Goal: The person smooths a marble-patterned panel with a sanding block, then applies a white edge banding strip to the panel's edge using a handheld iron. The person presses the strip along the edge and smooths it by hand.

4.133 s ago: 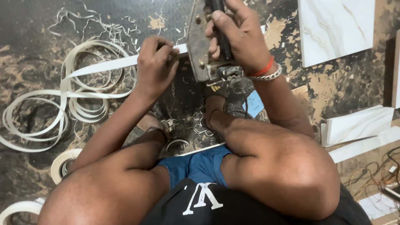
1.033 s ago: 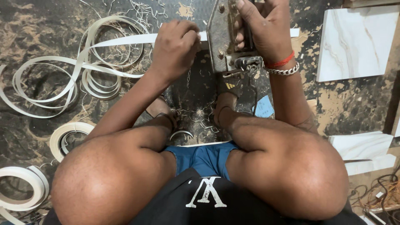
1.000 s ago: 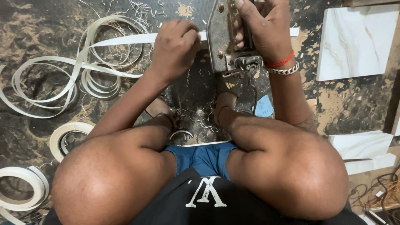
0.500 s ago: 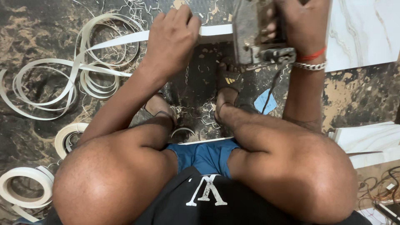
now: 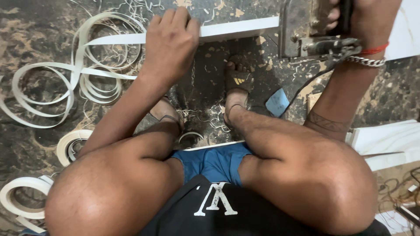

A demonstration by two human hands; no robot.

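The left hand point(image 5: 171, 41) reaches forward on a straight arm, palm down, fingers spread flat and pressing a white strip point(image 5: 238, 29) to the dark floor point(image 5: 39, 26) — no pinch. The strip runs right, into a metal tool point(image 5: 302, 30). The right hand point(image 5: 365, 19), wrist banded in red thread and chain, is clenched round the tool's black handle, though the frame edge cuts off its fingers. 2 sandalled feet sit below. Loose coils point(image 5: 57, 94) lie left, a blue scrap point(image 5: 277, 102) by the right foot.
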